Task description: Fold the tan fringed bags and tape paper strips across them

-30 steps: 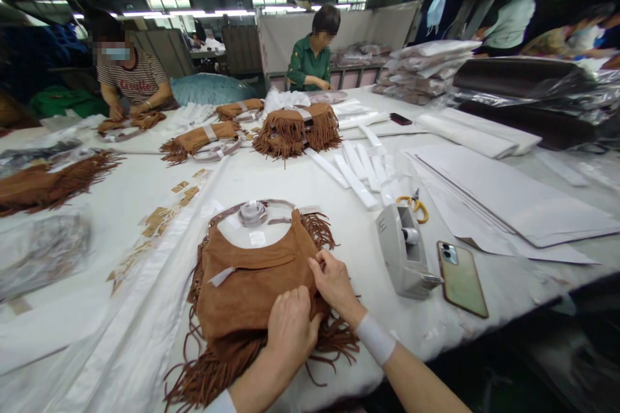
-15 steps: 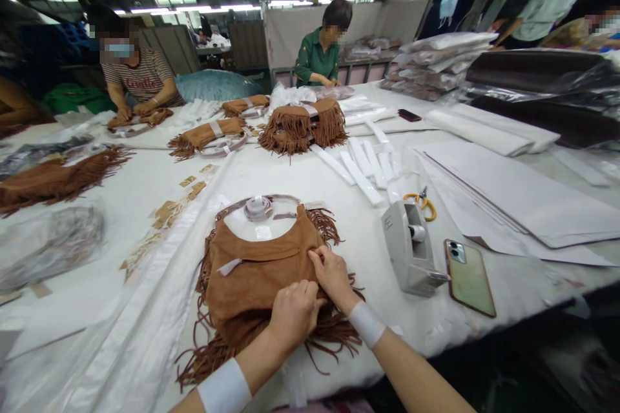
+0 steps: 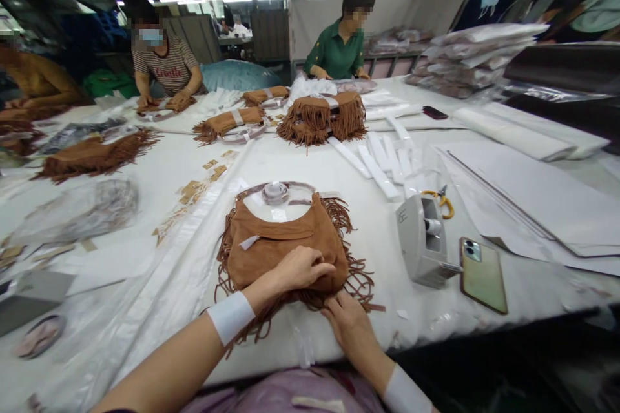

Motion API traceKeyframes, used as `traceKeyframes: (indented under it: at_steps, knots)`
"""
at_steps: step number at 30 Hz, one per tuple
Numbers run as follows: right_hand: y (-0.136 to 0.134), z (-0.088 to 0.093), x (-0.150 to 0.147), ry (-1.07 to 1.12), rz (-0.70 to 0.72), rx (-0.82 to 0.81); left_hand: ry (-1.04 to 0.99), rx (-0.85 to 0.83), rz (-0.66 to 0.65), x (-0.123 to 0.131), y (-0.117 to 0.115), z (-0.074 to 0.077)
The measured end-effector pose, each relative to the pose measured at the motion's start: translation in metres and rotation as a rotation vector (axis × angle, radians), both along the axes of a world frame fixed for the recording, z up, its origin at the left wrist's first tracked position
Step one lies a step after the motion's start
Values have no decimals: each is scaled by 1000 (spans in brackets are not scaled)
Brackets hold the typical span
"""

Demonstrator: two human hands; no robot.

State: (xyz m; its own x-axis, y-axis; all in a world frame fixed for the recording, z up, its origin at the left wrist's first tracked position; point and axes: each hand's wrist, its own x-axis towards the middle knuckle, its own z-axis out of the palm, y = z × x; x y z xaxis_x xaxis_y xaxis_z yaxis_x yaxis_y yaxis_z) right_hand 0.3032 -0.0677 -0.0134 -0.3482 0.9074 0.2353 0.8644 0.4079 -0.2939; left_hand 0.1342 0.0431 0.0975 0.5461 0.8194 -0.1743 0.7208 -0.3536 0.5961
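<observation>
A brown suede handbag [image 3: 285, 245] with fringe down its sides lies flat in front of me. A zip with a wrapped, pale pull crosses its front, and its strap arcs at the top around a wrapped roll. My left hand [image 3: 303, 269] rests on the lower right of the bag's front, its fingers bent and partly apart. Just below, my right hand [image 3: 346, 319] has its fingers closed at the bag's bottom edge, among the fringe [image 3: 361, 281]. What sits under those fingertips is partly hidden.
Right of the bag stand a grey tape dispenser [image 3: 421, 242], yellow-handled snips [image 3: 445, 203] and a phone [image 3: 483, 275]. White strips [image 3: 378, 171] and stacked fringed bags [image 3: 322, 117] lie beyond. Tags [image 3: 194, 190] lie left. Several co-workers are around the table.
My right hand has moved from the bag's right side down to its bottom edge. My left hand has loosened from a fist and lies on the front. The view has shifted left.
</observation>
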Motion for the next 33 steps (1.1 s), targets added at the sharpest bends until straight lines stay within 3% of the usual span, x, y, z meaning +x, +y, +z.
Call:
traceKeyframes:
  at_steps: [3, 5, 8, 10, 14, 18, 21, 24, 28, 30, 33]
  knots:
    - [13, -2, 9, 14, 45, 2, -111, 285, 199, -24, -29, 1]
    - [17, -1, 14, 14, 62, 33, -91, 476, 289, -42, -61, -11]
    - [18, 0, 16, -1, 86, 95, 45, 585, 199, -66, -113, -48]
    - [19, 2, 15, -15, 99, 134, 171, 635, 259, -78, -136, -76]
    - [24, 10, 18, -8, 153, 182, 257, 647, 306, -100, -147, -114]
    - [32, 9, 29, -20, 192, 209, 156, 650, 197, -119, -139, -124]
    - [34, 5, 37, -28, 189, 240, 99, 655, 197, -126, -142, -124]
    - [30, 14, 38, -2, 189, 311, 58, 645, 255, -124, -150, -114]
    - [27, 48, 21, 64, 207, 407, 60, 700, 336, -113, -140, -78]
    - [33, 63, 6, 52, 222, 396, 104, 675, 325, -104, -121, -56]
    - [50, 73, -14, 28, 270, 341, 150, 556, 210, -90, -85, -29]
